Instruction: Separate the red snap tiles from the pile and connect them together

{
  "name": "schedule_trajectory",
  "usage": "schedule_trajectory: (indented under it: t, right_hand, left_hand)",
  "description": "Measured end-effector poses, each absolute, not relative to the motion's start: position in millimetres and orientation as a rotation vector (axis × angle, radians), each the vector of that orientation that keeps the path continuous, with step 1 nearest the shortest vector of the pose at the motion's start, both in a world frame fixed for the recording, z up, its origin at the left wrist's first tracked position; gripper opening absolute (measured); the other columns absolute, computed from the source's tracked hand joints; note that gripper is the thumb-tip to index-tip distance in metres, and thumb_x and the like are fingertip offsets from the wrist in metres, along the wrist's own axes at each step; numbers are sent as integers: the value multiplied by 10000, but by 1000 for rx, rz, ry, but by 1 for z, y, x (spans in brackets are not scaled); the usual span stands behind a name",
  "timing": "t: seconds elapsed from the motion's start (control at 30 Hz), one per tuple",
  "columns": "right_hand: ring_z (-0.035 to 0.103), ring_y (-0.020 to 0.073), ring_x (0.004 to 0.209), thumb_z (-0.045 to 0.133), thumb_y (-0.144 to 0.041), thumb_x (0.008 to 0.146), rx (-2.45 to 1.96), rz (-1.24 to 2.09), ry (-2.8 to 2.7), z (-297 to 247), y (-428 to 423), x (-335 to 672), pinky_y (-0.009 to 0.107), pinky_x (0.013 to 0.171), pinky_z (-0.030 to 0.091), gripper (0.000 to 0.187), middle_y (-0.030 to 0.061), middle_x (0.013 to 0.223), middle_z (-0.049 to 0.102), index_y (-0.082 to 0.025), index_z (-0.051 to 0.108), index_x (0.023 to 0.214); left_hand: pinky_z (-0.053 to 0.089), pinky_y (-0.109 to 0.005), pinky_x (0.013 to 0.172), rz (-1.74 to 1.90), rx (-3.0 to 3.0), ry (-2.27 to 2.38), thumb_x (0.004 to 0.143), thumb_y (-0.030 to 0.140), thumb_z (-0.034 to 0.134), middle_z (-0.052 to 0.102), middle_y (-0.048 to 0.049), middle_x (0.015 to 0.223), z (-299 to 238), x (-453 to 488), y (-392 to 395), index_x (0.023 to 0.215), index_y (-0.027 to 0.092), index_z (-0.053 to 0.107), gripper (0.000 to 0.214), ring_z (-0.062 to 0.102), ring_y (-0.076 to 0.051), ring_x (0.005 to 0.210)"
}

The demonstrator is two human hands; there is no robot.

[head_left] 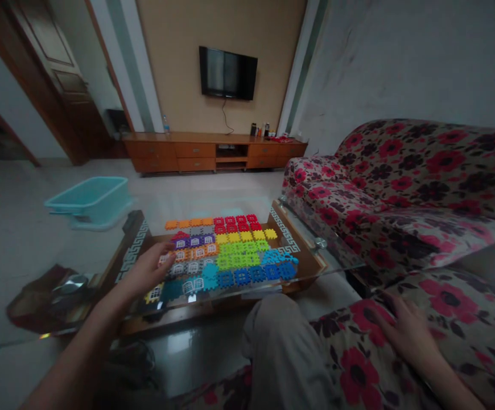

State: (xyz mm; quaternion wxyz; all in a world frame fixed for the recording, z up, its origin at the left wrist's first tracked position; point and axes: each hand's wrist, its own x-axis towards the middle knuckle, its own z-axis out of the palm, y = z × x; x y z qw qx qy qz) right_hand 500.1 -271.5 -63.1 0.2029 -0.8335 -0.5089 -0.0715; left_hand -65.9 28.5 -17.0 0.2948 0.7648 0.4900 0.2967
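Rows of colourful interlocking plastic tiles lie on the glass coffee table (226,293). My left hand (151,267) is over the left end of these rows, fingers stretched out and slightly apart, near the purple tiles (195,241) and orange tiles (195,252) with white window inserts. Whether its fingertips touch a tile I cannot tell. Beside them are grey tiles (193,267), lime green tiles (239,261), yellow tiles (245,235), red tiles (235,222) and blue tiles (256,276). On the flowered sofa seat rests my right hand (407,327), open and holding nothing.
A turquoise plastic tub (102,199) stands on the floor beyond the table's left side. My knee (279,324) is close to the table's front edge. Flowered sofas (401,188) line the right. A wooden TV cabinet (196,152) runs along the far wall.
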Motion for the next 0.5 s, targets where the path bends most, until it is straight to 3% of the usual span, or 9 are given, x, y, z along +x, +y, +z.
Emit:
schedule_trajectory:
  t: [0.1,0.2,0.33,0.5]
  right_hand:
    - [540,316,1183,514,-449,849,-2030,-123,-1658,-37,-188,426,480,1043,405,484,159,1226,576,-176,558,1246]
    - [495,275,1243,546,-361,874,-1841,166,-1955,-28,-121,346,441,1053,399,450,128,1340,495,-222,536,1301]
    - [501,282,1203,674,-266,779,-1737,494,-2323,-37,-67,277,425,1019,407,492,134,1282,523,-199,557,1252]
    - [544,304,1099,735,-167,664,-1736,586,-2543,-48,-31,252,428,944,433,493,156,1207,567,-152,586,1134]
  left_hand:
    - [442,-466,1021,631,2357,1360,912,480,468,609,-134,1237,-46,-68,18,1226,199,563,432,574,-311,1161]
    - [401,-479,1063,441,2539,1294,914,472,490,491,-138,1420,-72,-56,-3,1369,229,460,517,491,-324,1275]
    - [326,-491,1125,279,2648,1203,893,433,545,415,-115,1490,-86,-41,-23,1454,267,369,611,379,-323,1365]
    - [373,-445,1091,222,2604,1175,876,340,579,461,-98,1421,-85,-41,-16,1449,276,359,618,425,-286,1302]
